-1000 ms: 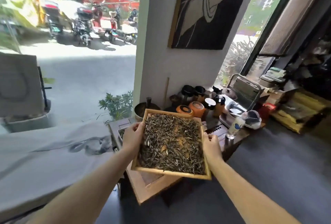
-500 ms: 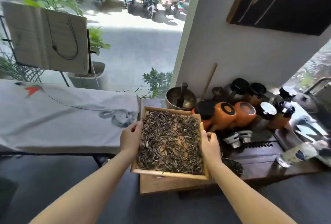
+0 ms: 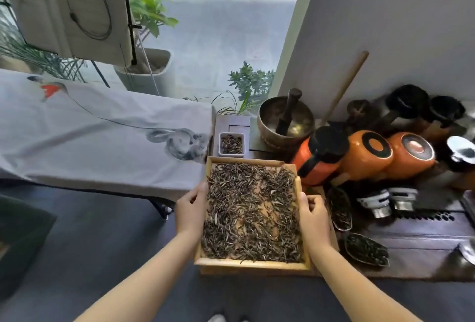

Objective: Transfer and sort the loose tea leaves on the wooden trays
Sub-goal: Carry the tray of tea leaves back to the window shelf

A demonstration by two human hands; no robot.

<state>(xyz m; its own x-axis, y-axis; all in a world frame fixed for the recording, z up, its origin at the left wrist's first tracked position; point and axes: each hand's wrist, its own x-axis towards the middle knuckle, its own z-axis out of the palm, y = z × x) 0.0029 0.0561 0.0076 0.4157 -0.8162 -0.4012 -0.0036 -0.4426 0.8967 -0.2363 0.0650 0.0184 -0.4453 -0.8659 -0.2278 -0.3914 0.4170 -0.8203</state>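
Note:
A square wooden tray (image 3: 253, 264) filled with loose dark tea leaves (image 3: 250, 213) is held at centre, over the left end of a dark wooden tea table (image 3: 411, 244). My left hand (image 3: 191, 209) grips the tray's left side and my right hand (image 3: 314, 216) grips its right side. A strip of a second wooden tray (image 3: 257, 271) shows just under the front edge of the held one. A small white dish of tea leaves (image 3: 231, 143) sits behind the tray.
Orange jars (image 3: 365, 155) and a metal bowl with a pestle (image 3: 285, 121) crowd the table's back. Two scoops of dark tea (image 3: 366, 248) lie right of the tray. A table with a grey painted cloth (image 3: 102, 136) stands at left. Dark floor lies below.
The view has tilted down and swung left. The tray, still in both hands, has come lower and closer to the wooden table, over the second tray.

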